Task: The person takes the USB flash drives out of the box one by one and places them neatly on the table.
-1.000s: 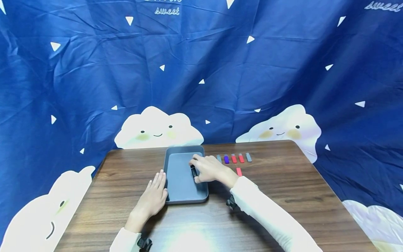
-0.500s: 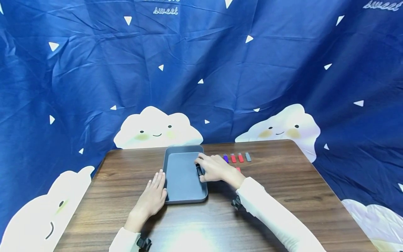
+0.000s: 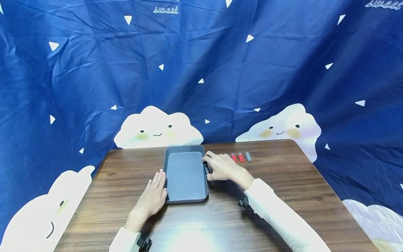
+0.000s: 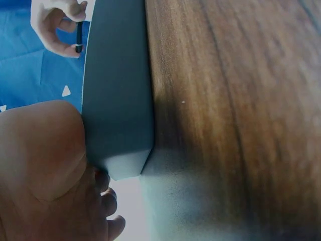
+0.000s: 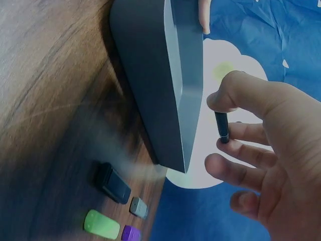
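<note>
My right hand point(image 3: 224, 167) pinches a black USB stick point(image 3: 206, 169) between thumb and fingers, over the right rim of a grey tray point(image 3: 185, 178). The right wrist view shows that stick point(image 5: 222, 125) edge-on, raised above the tray's rim, with a thin silver band near one end. My left hand point(image 3: 151, 194) lies with straight fingers along the tray's left side. In the left wrist view its palm point(image 4: 42, 155) rests against the tray's outer wall point(image 4: 118, 90). Nothing lies inside the tray.
Beyond my right hand, two red USB sticks point(image 3: 237, 158) and a grey one point(image 3: 248, 156) stand in a row on the wooden table point(image 3: 283, 182). The right wrist view also shows a black point(image 5: 113, 183), a green point(image 5: 102, 224) and a purple stick point(image 5: 131, 233) beside the tray.
My right hand has moved right with the black USB stick, from over the tray's inside to its right rim, and now covers more of the row. The left hand stays in place.
</note>
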Tool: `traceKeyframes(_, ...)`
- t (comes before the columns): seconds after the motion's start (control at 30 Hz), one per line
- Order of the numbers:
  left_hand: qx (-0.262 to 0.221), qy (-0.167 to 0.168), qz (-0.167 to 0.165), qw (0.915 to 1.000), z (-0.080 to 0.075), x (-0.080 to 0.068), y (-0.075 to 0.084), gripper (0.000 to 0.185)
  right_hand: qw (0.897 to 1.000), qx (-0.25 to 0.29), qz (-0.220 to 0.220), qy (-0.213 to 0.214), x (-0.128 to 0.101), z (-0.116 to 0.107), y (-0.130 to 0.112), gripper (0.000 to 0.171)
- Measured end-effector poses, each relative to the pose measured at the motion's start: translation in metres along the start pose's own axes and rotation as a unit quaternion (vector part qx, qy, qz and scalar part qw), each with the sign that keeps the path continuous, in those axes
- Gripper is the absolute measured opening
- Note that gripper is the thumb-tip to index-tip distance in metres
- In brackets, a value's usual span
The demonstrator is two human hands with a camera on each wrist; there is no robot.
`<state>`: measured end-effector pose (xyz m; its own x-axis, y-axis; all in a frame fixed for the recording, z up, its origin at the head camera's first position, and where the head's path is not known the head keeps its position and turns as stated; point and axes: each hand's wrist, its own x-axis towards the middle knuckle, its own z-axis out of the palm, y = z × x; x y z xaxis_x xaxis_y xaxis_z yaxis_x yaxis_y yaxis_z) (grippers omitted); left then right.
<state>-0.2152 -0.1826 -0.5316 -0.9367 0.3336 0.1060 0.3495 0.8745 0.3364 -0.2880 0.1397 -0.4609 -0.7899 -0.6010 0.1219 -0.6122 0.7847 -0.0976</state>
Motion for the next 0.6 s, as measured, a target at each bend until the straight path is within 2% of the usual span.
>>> traceKeyframes(0.23, 0.012, -0.012, -0.008, 0.9998, -0.003, -0.002, 0.003, 0.059, 1.0, 0.0, 0.01, 0.02, -0.009, -0.005, 0.009, 0.058)
traceKeyframes(0.6, -0.009, 0.023, 0.02, 0.9995, 0.007, 0.0, -0.006, 0.061, 0.999, -0.004, 0.021, 0.029, -0.023, -0.012, 0.022, 0.058)
